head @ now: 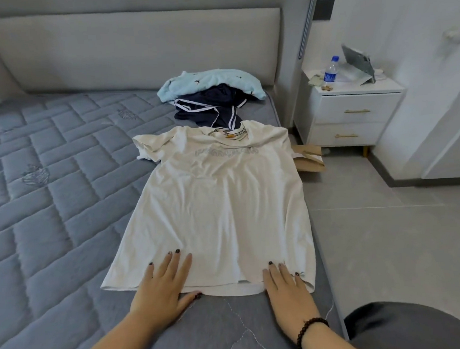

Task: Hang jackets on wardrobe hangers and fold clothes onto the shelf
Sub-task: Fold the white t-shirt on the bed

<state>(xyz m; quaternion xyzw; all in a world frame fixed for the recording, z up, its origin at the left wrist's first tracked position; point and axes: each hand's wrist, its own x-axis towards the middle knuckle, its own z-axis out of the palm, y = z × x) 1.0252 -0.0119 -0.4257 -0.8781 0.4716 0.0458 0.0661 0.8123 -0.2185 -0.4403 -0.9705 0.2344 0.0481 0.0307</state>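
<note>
Cream short-sleeved cotton T-shirt [220, 202] is spread flat on grey quilted mattress [45, 189], hem under both hands. L hand [163, 287] & R hand [286, 291] are pressed flat on hem, fingers straight, nothing gripped. Beyond fingertips, past collar: navy white-trimmed garment [207, 110], w/ pale blue garment [210, 83] lying on it.

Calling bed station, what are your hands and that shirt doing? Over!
Left hand, right hand flat on cream cotton T-shirt hem. Shirt spread, unfolded, on grey quilted mattress. Nothing blocking.
</note>
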